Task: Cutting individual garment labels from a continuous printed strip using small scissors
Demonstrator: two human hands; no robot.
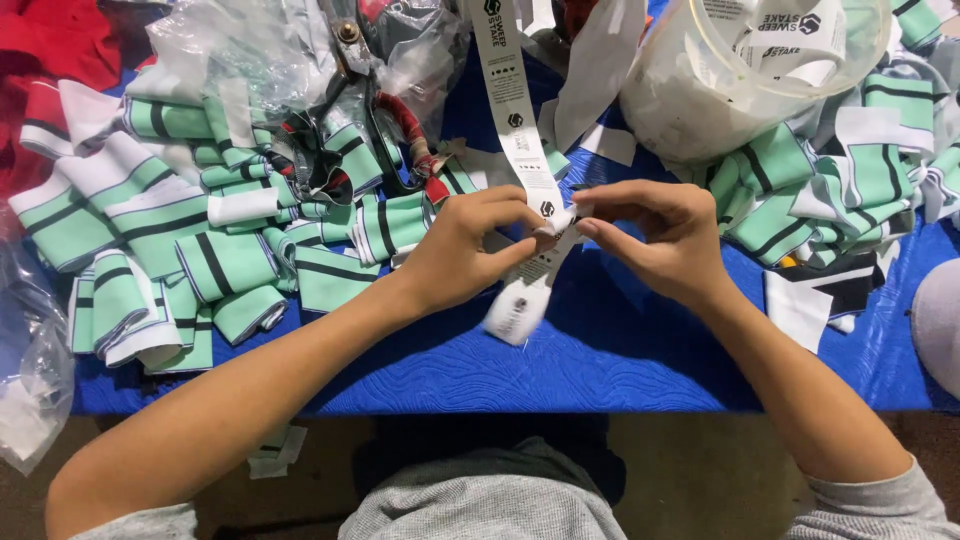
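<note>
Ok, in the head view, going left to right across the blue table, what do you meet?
Clear plastic bag → pile of green striped fabric pieces → scissors → left hand → white label strip → right hand → clear tub of labels → second striped pile.
</note>
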